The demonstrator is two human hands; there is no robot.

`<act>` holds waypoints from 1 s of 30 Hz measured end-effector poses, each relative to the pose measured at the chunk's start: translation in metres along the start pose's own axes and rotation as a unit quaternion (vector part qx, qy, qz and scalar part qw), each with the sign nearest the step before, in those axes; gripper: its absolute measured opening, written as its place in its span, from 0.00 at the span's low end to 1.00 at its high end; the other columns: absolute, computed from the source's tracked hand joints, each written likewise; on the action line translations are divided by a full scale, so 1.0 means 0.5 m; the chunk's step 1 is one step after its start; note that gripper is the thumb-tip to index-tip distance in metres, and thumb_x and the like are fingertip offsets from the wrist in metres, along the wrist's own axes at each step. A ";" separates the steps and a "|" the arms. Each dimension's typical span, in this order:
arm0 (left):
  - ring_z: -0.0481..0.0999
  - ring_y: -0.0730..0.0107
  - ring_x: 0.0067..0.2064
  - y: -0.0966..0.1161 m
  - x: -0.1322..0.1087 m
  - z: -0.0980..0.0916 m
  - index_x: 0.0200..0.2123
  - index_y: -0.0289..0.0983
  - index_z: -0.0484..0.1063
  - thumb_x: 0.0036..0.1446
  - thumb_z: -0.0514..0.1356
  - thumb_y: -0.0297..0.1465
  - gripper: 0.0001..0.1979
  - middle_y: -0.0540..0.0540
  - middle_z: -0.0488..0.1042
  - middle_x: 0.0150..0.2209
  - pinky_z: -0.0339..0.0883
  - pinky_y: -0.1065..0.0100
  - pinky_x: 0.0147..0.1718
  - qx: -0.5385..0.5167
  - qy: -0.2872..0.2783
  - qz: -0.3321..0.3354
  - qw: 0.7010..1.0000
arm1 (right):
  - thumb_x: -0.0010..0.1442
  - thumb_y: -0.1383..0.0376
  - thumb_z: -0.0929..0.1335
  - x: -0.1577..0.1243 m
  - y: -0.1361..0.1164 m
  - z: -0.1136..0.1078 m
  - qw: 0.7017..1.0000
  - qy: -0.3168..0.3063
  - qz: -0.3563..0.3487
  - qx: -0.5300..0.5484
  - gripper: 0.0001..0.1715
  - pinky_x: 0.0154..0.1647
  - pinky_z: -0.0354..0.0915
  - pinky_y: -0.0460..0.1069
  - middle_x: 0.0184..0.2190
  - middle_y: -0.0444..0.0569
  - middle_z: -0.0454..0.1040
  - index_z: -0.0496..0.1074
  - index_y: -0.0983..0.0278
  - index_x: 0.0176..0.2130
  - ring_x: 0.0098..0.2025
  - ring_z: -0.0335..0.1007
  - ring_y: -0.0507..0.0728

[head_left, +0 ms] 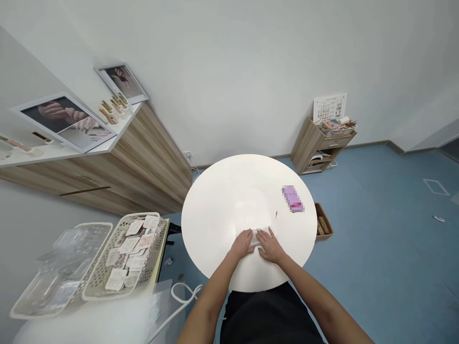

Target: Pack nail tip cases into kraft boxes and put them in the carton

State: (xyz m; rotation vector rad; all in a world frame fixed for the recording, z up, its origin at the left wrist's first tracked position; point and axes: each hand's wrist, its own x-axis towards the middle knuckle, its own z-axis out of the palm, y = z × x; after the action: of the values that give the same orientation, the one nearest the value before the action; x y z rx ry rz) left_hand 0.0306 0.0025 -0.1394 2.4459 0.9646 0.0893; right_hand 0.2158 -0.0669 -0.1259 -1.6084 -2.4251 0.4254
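Both my hands rest on the near part of a round white table [229, 200]. My left hand [242, 243] and my right hand [269, 244] meet over a small clear or white packet [256, 237] that lies flat between them. The fingers of both hands press on its ends. Only a sliver of the packet shows between the fingers. A small purple object [293, 198] lies on the table farther right, apart from my hands.
At the left a beige basket [150, 267] holds several small packets, beside a clear tray [53, 267]. A long wooden cabinet [143, 162] with framed pictures runs along the left wall. A small wooden shelf [319, 145] stands by the far wall, and a box [323, 227] sits on the blue floor.
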 end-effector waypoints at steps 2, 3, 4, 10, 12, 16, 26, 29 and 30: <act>0.70 0.50 0.56 -0.008 0.010 -0.018 0.52 0.37 0.66 0.49 0.62 0.32 0.26 0.37 0.71 0.54 0.63 0.53 0.55 -0.035 -0.011 0.002 0.999 | 0.58 0.70 0.62 0.008 0.002 0.003 1.000 -0.008 0.014 0.003 0.32 0.66 0.48 0.64 0.63 0.60 0.63 0.62 0.68 0.61 0.65 0.54 0.63; 0.72 0.52 0.53 -0.010 0.014 -0.026 0.49 0.37 0.68 0.48 0.62 0.33 0.23 0.38 0.72 0.52 0.65 0.54 0.53 -0.044 -0.014 0.001 0.999 | 0.57 0.72 0.61 0.014 0.004 0.002 1.000 -0.009 0.025 0.007 0.31 0.64 0.52 0.62 0.61 0.60 0.64 0.63 0.67 0.60 0.64 0.56 0.62; 0.73 0.53 0.50 -0.011 0.016 -0.032 0.47 0.38 0.70 0.48 0.62 0.34 0.20 0.40 0.74 0.49 0.67 0.56 0.51 -0.047 -0.016 0.000 0.999 | 0.57 0.74 0.61 0.022 0.006 -0.001 0.999 -0.008 0.036 0.012 0.31 0.62 0.56 0.61 0.60 0.59 0.67 0.65 0.66 0.59 0.62 0.59 0.61; 0.70 0.55 0.49 0.000 -0.005 -0.048 0.42 0.37 0.74 0.48 0.63 0.36 0.17 0.40 0.70 0.49 0.67 0.59 0.47 -0.058 0.004 -0.025 0.998 | 0.56 0.73 0.63 0.050 0.009 -0.034 0.991 -0.063 0.085 0.080 0.22 0.51 0.64 0.52 0.49 0.52 0.75 0.71 0.63 0.50 0.52 0.68 0.59; 0.69 0.56 0.47 0.004 -0.019 -0.051 0.39 0.38 0.75 0.49 0.62 0.36 0.14 0.42 0.71 0.46 0.66 0.59 0.46 -0.063 0.000 -0.026 0.998 | 0.57 0.71 0.64 0.051 0.008 -0.046 0.987 -0.090 0.091 0.100 0.19 0.49 0.64 0.51 0.47 0.51 0.76 0.72 0.63 0.48 0.49 0.70 0.58; 0.71 0.58 0.45 0.005 -0.044 -0.054 0.38 0.42 0.76 0.55 0.56 0.36 0.10 0.46 0.75 0.39 0.64 0.61 0.45 -0.105 -0.020 -0.043 0.993 | 0.58 0.70 0.64 0.055 0.004 -0.064 0.978 -0.132 0.094 0.131 0.15 0.44 0.62 0.48 0.45 0.49 0.76 0.75 0.62 0.43 0.44 0.72 0.56; 0.74 0.61 0.42 0.002 -0.067 -0.036 0.40 0.41 0.70 0.59 0.53 0.41 0.13 0.47 0.76 0.38 0.65 0.64 0.42 -0.204 0.015 -0.177 0.963 | 0.57 0.66 0.67 0.079 -0.009 -0.044 0.967 -0.156 0.127 0.158 0.17 0.44 0.60 0.49 0.45 0.52 0.75 0.69 0.64 0.48 0.47 0.69 0.58; 0.75 0.64 0.40 -0.003 -0.063 -0.031 0.39 0.41 0.71 0.57 0.54 0.41 0.12 0.50 0.77 0.37 0.65 0.66 0.40 -0.268 0.024 -0.185 0.945 | 0.57 0.64 0.68 0.075 -0.006 -0.037 0.970 -0.152 0.129 0.140 0.16 0.46 0.60 0.49 0.46 0.52 0.73 0.70 0.63 0.47 0.47 0.68 0.58; 0.75 0.64 0.39 -0.005 -0.061 -0.029 0.38 0.40 0.71 0.57 0.55 0.41 0.12 0.50 0.76 0.36 0.66 0.66 0.39 -0.276 0.026 -0.189 0.942 | 0.58 0.63 0.68 0.072 -0.006 -0.035 0.970 -0.153 0.134 0.130 0.15 0.46 0.60 0.50 0.46 0.51 0.73 0.71 0.63 0.46 0.47 0.68 0.59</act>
State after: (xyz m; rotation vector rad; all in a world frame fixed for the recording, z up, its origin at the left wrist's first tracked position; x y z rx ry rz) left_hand 0.0028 -0.0097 -0.1242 1.7290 1.2211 0.2551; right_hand 0.2049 -0.0325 -0.1080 -1.8678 -2.2286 1.0608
